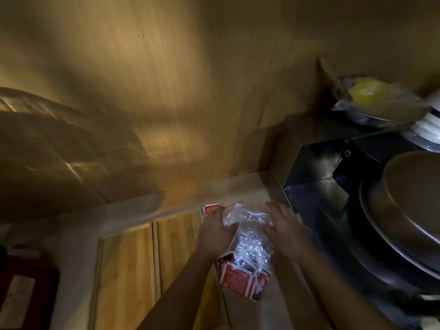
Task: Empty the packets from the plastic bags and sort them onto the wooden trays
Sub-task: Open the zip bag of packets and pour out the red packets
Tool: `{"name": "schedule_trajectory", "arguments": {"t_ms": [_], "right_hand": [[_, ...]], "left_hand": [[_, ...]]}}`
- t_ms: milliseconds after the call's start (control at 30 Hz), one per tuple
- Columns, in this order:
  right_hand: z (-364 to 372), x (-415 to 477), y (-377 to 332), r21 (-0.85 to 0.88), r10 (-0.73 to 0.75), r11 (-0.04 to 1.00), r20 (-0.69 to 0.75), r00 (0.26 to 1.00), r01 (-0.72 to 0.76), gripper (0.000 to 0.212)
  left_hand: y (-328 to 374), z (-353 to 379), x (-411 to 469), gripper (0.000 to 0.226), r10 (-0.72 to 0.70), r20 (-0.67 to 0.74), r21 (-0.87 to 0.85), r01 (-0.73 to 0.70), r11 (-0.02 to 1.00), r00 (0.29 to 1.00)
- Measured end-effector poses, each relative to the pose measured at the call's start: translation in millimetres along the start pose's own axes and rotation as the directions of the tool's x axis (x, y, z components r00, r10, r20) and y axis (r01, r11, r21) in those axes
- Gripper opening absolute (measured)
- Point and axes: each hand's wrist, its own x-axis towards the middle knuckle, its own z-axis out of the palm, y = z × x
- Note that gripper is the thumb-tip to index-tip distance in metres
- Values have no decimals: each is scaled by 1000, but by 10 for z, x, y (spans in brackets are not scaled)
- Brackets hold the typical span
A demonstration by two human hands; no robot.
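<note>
A clear plastic bag lies between my hands on the counter, with several red and white packets in its near end. My left hand rests on the bag's left side with its thumb over the plastic. My right hand hovers at the bag's right side, fingers spread and blurred by motion. One red packet shows just beyond my left fingertips. Two wooden trays lie side by side to the left of the bag. Whether my left hand grips the bag is unclear.
A wooden wall rises straight ahead. A large clear plastic container stands at the left. At the right are stacked metal pans, white plates and a bag with something yellow. A dark red object sits bottom left.
</note>
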Motion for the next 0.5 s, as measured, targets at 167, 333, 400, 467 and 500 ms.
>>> {"name": "schedule_trajectory", "arguments": {"t_ms": [167,333,400,467,500], "right_hand": [[108,78,103,-37,37,999,42,998,-36,57],[73,108,78,-45,-29,999,10,1000,29,24],[68,107,79,3,-73,997,15,997,73,20],[51,105,83,29,-95,995,24,995,94,18],[45,104,90,45,-107,993,32,994,106,16]], "left_hand": [[28,99,-33,62,-126,137,-371,169,913,982],[12,88,-34,51,-189,167,-472,246,847,968],[8,61,-54,34,-142,162,-508,205,837,977],[0,15,-78,21,-68,163,-553,148,820,984],[-4,-14,-95,19,-41,156,-552,121,825,987]]}}
